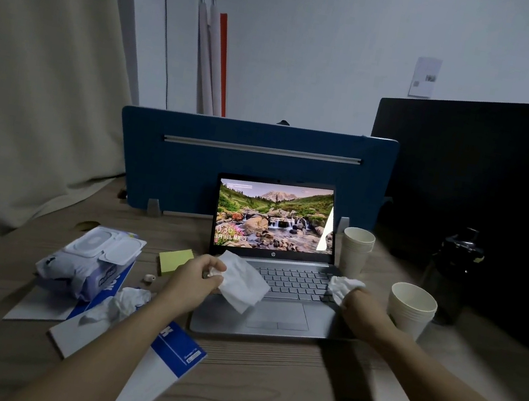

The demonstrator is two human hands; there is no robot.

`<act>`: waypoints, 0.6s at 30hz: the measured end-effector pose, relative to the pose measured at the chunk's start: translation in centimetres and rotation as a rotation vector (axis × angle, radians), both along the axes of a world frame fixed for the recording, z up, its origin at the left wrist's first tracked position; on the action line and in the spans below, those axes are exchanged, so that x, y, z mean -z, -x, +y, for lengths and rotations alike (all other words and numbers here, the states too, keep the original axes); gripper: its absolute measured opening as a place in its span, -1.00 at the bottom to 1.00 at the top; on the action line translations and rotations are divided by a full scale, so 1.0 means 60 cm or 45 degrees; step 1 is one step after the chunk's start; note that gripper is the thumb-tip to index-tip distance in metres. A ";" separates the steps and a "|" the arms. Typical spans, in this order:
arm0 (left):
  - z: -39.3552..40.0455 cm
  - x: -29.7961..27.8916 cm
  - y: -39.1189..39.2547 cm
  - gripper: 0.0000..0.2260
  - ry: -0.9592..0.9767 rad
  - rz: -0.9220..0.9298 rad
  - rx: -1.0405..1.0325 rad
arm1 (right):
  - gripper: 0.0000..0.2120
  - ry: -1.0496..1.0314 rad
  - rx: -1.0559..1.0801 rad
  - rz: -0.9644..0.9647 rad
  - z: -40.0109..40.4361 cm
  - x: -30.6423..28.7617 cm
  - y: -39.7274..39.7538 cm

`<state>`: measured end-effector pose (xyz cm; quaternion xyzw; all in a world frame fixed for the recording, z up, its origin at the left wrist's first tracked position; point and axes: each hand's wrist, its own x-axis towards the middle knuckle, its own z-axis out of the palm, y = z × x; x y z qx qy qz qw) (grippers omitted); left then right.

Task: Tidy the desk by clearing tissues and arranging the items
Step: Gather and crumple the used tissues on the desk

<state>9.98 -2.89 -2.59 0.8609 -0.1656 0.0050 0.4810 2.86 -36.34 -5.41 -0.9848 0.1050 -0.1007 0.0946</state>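
Note:
My left hand (199,276) grips a large white tissue (243,283) that hangs over the left side of the open laptop (275,320). Over the keyboard's right side, my right hand (360,305) is closed on a crumpled white tissue (341,287). A third crumpled tissue (114,306) lies on the blue-and-white papers (170,351) at the left. Behind it sits a wet-wipe pack (91,259). A yellow sticky-note pad (174,259) and a small white earbud (149,277) rest on the wooden desk (260,390).
Two stacks of paper cups stand right of the laptop, one at the back (355,249) and one nearer (410,310). A dark bottle (452,275) stands at the far right. A blue divider panel (254,171) closes the desk's back; a curtain (30,94) hangs left.

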 end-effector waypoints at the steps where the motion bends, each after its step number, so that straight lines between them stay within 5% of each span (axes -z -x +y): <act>1: 0.003 0.002 -0.001 -0.87 -0.011 0.003 -0.005 | -0.78 -0.017 0.011 -0.010 -0.003 -0.004 0.002; 18: 0.044 0.004 -0.005 -0.81 0.050 0.097 0.018 | -0.80 -0.167 -0.652 -0.525 0.170 -0.065 -0.010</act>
